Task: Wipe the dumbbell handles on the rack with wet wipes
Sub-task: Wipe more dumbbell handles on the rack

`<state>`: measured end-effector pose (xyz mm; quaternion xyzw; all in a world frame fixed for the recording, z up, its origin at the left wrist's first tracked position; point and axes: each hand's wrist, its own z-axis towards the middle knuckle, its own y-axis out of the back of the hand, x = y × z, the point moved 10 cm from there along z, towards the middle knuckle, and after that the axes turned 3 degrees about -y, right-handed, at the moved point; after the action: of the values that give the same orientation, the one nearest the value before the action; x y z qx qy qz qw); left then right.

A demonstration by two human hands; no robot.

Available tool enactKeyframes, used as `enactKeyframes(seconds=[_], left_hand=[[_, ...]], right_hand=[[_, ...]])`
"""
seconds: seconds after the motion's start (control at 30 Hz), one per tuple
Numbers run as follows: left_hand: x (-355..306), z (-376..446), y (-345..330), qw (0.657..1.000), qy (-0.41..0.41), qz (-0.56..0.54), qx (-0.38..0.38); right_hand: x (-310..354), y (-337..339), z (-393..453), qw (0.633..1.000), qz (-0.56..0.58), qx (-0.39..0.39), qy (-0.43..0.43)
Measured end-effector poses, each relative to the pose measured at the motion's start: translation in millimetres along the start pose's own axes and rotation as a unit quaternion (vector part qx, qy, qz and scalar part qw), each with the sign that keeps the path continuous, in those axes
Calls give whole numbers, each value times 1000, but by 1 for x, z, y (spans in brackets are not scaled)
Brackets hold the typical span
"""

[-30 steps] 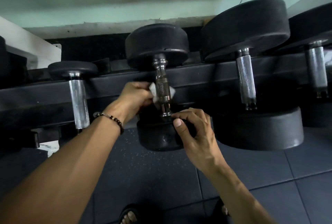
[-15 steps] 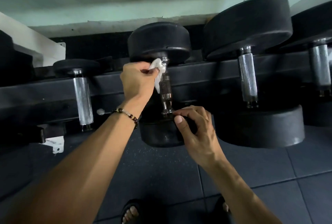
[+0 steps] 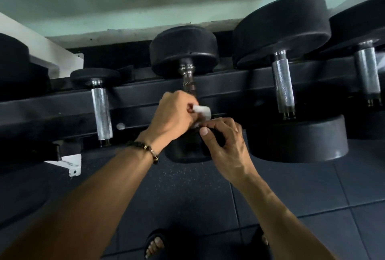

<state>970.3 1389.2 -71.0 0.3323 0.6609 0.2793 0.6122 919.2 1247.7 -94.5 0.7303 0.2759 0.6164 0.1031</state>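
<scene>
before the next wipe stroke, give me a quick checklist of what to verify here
1. Wet wipe held by left hand: ok.
2. Wipe against the middle dumbbell's handle: ok, at its lower end.
3. Right hand steadying the near head: ok, fingers curled on it.
4. Upper handle clear for the stroke: ok.
5. Dumbbell seated on rack rail: ok.
6. Wipe still damp: cannot tell.
</scene>
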Motion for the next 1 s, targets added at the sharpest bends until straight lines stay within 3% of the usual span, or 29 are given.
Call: enactKeyframes(seconds=[0.07,0.17,0.23,0.4,0.57,0.77,1.0], left_hand=[[-4,3,2,999,-15,27,6],[-3,31,36,991,-5,39,-127],[2,39,45,987,-1,30,-157],[-2,5,-4,998,-11,43,53],[-2,-20,21,989,111,-82,51],[-89,-59,31,941,159,-271,124],[-251,-65,-41,947,106,-242,181]], right_hand=[[3,1,1,1000,2,1,5],[3,1,1,1000,4,3,7],[1,-1,0,1000,6,11,2],[2,2,1,1000,22,17,-9],[19,24,-5,998,68,3,-16],[62,91,-44,993,103,-48,14],[11,256,-125,975,100,-170,-98]])
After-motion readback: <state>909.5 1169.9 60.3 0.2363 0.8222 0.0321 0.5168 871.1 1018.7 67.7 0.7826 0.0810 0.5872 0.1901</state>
